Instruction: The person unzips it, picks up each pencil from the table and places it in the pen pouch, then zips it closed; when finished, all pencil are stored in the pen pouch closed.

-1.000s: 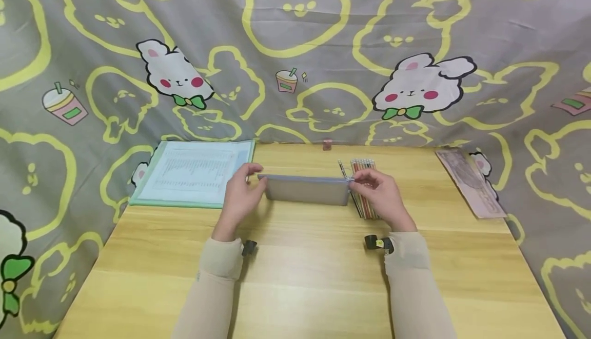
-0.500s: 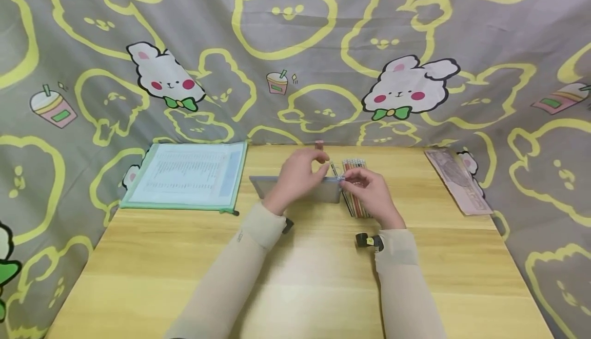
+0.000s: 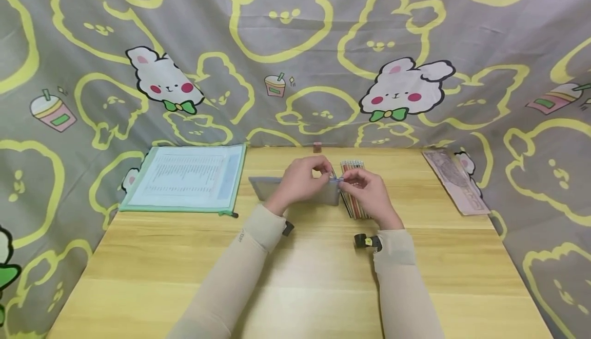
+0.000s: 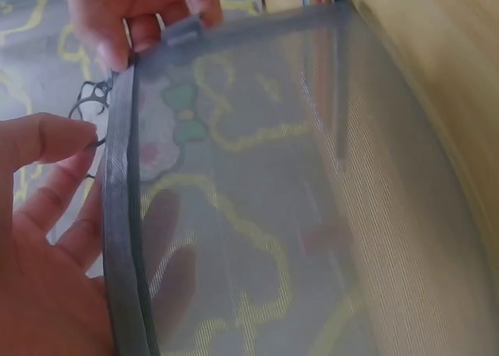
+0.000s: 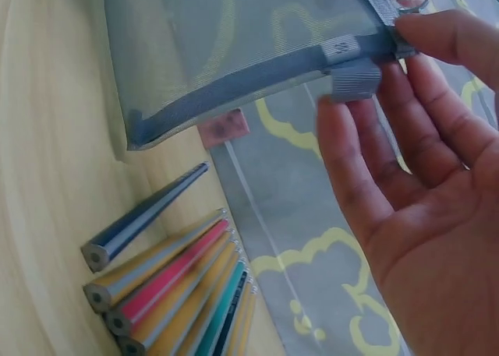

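A translucent grey mesh zip pouch (image 3: 263,189) stands upright on the table with its zipper edge on top. My left hand (image 3: 302,179) reaches across to the pouch's right end, its thumb and finger pinching the zipper pull's ring (image 4: 76,107) in the left wrist view. My right hand (image 3: 369,195) pinches the pouch's top right corner by the zipper end, near a small fabric tab (image 5: 355,80). Several pencils (image 5: 183,294) lie in a row beneath the right hand, with a dark pencil (image 5: 144,216) slightly apart from them.
A green-edged clear document pouch (image 3: 180,177) with printed paper lies at the back left. A small pinkish block (image 3: 317,147) sits at the table's back edge. A banknote-like paper (image 3: 454,182) lies at the right. A patterned curtain (image 3: 304,31) hangs behind the table.
My left hand has left the pouch's left end, moved right to the zipper pull and taken hold of its ring. The right hand keeps its hold on the corner. The head view has shifted slightly.
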### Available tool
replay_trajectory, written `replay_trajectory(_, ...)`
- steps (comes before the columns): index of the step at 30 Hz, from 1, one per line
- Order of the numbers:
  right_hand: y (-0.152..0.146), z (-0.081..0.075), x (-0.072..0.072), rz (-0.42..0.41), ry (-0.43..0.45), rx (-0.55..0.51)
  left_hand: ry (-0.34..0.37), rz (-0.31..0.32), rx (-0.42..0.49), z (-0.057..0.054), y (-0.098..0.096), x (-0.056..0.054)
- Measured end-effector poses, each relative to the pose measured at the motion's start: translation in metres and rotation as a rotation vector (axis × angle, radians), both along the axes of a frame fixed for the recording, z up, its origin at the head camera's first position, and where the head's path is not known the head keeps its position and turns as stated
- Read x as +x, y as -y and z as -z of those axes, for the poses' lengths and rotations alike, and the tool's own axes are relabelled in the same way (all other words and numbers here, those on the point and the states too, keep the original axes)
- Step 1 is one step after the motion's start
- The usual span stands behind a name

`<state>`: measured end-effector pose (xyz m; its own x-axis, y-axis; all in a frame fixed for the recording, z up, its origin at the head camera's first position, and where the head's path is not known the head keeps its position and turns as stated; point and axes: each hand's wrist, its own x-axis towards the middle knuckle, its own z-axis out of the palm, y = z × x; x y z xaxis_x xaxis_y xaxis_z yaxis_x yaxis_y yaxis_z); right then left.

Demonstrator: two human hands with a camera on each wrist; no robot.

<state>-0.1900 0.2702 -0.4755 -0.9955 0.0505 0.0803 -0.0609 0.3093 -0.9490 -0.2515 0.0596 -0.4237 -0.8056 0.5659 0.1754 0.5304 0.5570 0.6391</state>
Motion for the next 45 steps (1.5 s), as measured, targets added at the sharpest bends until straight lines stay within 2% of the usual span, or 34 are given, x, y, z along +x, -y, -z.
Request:
replay_trajectory(3, 0.001, 0.000, -0.001, 0.025, -0.001, 0.022, -0.051, -0.001, -0.020, 0.001, 0.004, 0.000)
replay_trajectory(9, -0.002, 0.003, -0.001, 0.076, -0.037, 0.033, -0.179, -0.058, -0.058, 0.001, 0.019, 0.000)
replay_trajectory(15, -0.010, 0.002, 0.001, 0.103, -0.043, 0.050, -0.248, -0.093, -0.029, 0.003, 0.063, -0.003)
replay_trajectory(18, -0.009, 0.001, 0.000, 0.080, -0.025, 0.062, -0.264, -0.080, 0.014, 0.007, 0.093, -0.002)
replay_trajectory(22, -0.009, -0.001, -0.001, 0.053, -0.006, 0.074, -0.262, -0.042, 0.081, 0.013, 0.125, -0.002)
replay_trajectory(24, -0.010, -0.001, -0.001, 0.057, -0.005, 0.081, -0.244, -0.043, 0.119, 0.015, 0.138, -0.002)
replay_trajectory(30, -0.008, 0.001, 0.003, 0.091, -0.001, 0.089, -0.144, -0.116, 0.205, 0.027, 0.170, -0.002)
replay_trajectory(34, -0.008, 0.005, 0.004, 0.076, 0.008, 0.075, -0.081, -0.125, 0.244, 0.040, 0.182, -0.001)
replay_trajectory(37, -0.008, 0.008, 0.003, 0.074, -0.015, 0.059, -0.066, -0.114, 0.276, 0.046, 0.187, -0.001)
replay_trajectory(42, -0.010, 0.010, 0.002, 0.067, -0.034, 0.057, -0.093, -0.097, 0.316, 0.049, 0.191, -0.006)
replay_trajectory(45, -0.013, 0.010, -0.002, 0.069, -0.034, 0.062, -0.122, -0.070, 0.333, 0.049, 0.192, -0.012)
